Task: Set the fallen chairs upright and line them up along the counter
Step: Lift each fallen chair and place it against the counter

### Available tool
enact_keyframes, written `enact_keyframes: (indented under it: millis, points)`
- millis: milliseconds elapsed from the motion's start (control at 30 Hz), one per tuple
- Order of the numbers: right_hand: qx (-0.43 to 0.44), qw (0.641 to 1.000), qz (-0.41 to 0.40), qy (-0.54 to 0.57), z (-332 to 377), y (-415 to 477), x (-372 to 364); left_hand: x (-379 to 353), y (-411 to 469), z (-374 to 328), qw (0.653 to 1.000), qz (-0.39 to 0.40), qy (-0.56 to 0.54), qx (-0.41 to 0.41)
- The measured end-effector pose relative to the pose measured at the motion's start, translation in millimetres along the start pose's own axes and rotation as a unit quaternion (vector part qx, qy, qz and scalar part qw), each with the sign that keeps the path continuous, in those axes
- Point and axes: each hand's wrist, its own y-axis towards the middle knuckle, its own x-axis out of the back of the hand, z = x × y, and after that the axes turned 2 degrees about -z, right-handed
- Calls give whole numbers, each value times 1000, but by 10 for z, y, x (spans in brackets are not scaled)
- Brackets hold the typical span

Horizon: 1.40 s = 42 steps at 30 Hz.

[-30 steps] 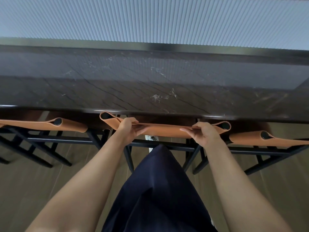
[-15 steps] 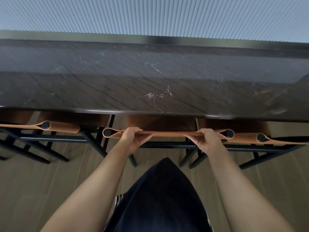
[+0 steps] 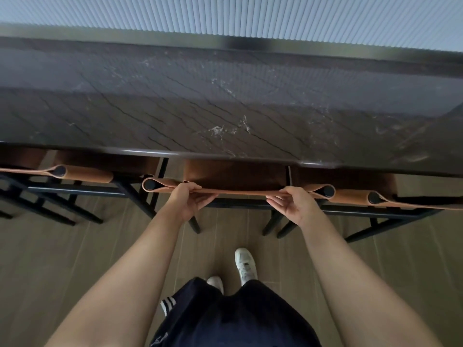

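- Head view: dark marble counter (image 3: 225, 108) ahead of both hands, running left-right across the frame; ribbed wall panel (image 3: 250, 13) beyond it.
- Wood-look floor (image 3: 50, 259) below the hands; white shoes (image 3: 245, 266) well behind them.
- Three chairs upright along the counter edge, seats tucked under the overhang. No fallen chair in frame.
- Middle chair (image 3: 235, 176) directly ahead of both hands; tan leather backrest strap (image 3: 240, 192) with long axis left-right, parallel to the counter edge.
- Left chair (image 3: 85, 174) well off to the left of the left hand, a gap between backrests.
- Right chair (image 3: 350, 196) just right of the right hand; its backrest roll touching or nearly touching the middle chair's, cannot tell which.
- Left hand (image 3: 188, 200) closed on the strap near its left end, thumb on top, fingers underneath.
- Right hand (image 3: 293, 204) closed on the strap near its right end, same pinch.
- Both hands about equally near; grip roughly symmetric about the strap centre.
- Judgement: final alignment step, task near done. Spacing looks uneven, tight on the right, open on the left; a small shift left along the counter would even it out.
- Risk: black legs (image 3: 275, 221) of middle and right chairs close together, could clash.
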Motion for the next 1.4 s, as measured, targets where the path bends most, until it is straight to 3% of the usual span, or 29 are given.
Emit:
enact_keyframes:
  millis: [133, 300, 533, 767, 1400]
  points:
    - [-10, 1000, 20, 12, -14, -20, 65, 12, 34, 20, 999, -31, 7, -20]
    - [-15, 990, 28, 136, 2, -15, 137, -7, 121, 1, 996, -74, -24, -53]
    - [-11, 988, 22, 154, 62, 46, -78, 59, 231, -127, 989, -127, -60, -40]
    - [-2, 981, 17, 194, -25, -40, -210, 192, 231, -171, 983, -147, -69, -84]
    - [15, 987, 13, 161, -365, -130, -402, 643, 180, -244, 983, -151, -44, -94]
